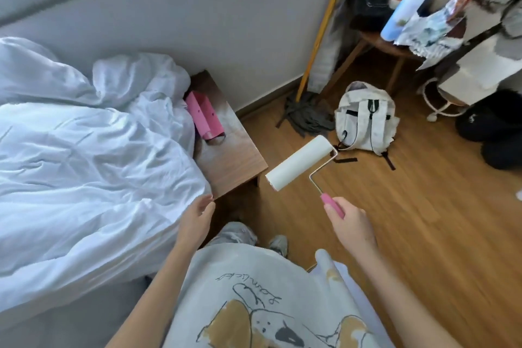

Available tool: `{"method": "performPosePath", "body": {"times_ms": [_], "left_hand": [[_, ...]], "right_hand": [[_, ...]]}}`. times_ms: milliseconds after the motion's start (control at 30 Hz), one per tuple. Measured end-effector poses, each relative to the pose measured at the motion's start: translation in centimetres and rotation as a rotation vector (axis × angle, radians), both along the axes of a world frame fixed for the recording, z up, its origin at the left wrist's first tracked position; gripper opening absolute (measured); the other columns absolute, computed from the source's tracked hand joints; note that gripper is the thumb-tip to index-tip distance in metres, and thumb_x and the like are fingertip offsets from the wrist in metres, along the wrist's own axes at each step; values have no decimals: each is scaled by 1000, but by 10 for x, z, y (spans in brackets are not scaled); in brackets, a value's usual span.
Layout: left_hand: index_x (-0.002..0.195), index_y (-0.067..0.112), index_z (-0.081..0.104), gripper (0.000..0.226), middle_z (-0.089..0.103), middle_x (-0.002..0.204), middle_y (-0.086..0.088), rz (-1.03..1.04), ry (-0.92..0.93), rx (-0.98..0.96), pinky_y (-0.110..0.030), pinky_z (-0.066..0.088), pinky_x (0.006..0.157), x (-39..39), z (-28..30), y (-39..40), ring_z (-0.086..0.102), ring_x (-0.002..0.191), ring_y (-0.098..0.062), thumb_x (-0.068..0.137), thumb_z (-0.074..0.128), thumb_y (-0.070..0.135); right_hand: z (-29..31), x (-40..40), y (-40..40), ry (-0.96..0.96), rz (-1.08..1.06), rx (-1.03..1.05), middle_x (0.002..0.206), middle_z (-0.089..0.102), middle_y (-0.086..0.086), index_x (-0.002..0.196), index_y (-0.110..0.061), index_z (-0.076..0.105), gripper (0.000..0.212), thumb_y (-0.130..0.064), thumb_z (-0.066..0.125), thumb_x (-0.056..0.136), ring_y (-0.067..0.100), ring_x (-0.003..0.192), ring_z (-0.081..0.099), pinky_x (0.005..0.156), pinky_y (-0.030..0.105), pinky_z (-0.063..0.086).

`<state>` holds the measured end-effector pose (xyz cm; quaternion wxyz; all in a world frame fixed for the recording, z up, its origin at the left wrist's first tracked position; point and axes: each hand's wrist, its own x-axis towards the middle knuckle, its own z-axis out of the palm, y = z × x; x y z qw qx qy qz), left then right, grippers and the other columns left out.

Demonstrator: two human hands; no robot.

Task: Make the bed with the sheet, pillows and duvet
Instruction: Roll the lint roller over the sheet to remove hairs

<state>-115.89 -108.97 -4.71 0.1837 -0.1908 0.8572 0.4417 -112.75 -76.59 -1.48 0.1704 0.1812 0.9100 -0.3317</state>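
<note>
While my right hand (pixel 348 224) grips the lint roller (pixel 299 167) | left hand (pixel 196 219) hangs loose, holding nothing | duvet (pixel 84 150) looks soft, bulky, light | I'd pinch its near corner.

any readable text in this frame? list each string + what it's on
Handwritten script line on the pale grey printed T-shirt, above its dog drawing: upside down to the camera and cursive, not legible.
Label on the blue and white spray bottle on the round wooden side table: too blurred to read.
Small white mark on the black fabric bundle: too small to read.
Nothing else carries text.
</note>
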Motion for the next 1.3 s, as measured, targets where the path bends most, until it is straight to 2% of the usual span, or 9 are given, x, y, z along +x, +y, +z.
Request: {"method": "performPosePath", "body": {"times_ms": [133,300,500,633,733,833,933,1067,1300], "left_hand": [[127,11,59,30,62,116,3,106,-9,14,-20,36,88,-39,-6,7,54,105,-9,99,51,17],[124,13,60,27,62,120,1,268,-4,72,-14,38,84,-109,-28,-3,56,112,-12,99,51,16],[133,13,55,35,59,129,-2,287,-45,34,-24,38,92,-202,-41,-21,53,111,-11,99,49,22],[140,11,47,42,54,138,-6,279,-120,-19,-30,37,97,-248,-46,-29,50,125,-21,100,45,24],[137,11,49,40,57,130,-2,288,-178,-61,-30,39,92,-263,-57,-33,52,121,-23,100,44,24],[125,15,55,32,62,118,-5,271,-186,-83,-35,46,87,-267,-77,-34,58,112,-26,96,46,24],[131,16,54,35,62,122,-8,250,-175,-128,-34,46,86,-276,-94,-32,57,111,-25,97,45,22],[139,16,47,40,57,132,-9,276,-204,-195,-33,42,89,-290,-109,-29,54,117,-26,100,44,24],[150,17,31,51,44,146,-11,303,-275,-170,-40,40,103,-308,-131,-35,45,130,-29,102,43,29]], "right_hand": [[-13,-61,8,-61,114,21,56,51,-5,85,-31,56,15,-37,49,97,14,52,45,48,28,31],[-37,-149,-11,-133,222,47,62,57,2,87,-25,59,25,-43,45,97,16,53,46,50,29,30],[-51,-258,-42,-112,441,173,70,60,-7,100,-25,57,28,-47,40,99,15,65,57,51,26,37],[-58,-327,-67,-76,606,244,76,63,-5,99,-22,58,38,-52,34,100,14,67,58,50,22,37],[-74,-368,-86,-87,730,269,77,65,-5,96,-22,59,43,-54,31,99,15,67,61,62,31,53],[-96,-406,-103,-114,882,294,79,66,-5,94,-23,59,44,-56,31,99,15,69,63,69,36,57],[-114,-442,-117,-135,1053,313,86,67,-3,98,-21,60,42,-52,32,100,18,76,64,71,34,55],[-129,-476,-134,-158,1254,343,88,67,-1,100,-19,60,42,-50,31,101,17,72,58,62,27,40],[-150,-515,-166,-133,1461,372,82,65,-3,93,-17,60,42,-50,34,100,14,66,59,60,25,44]]}}
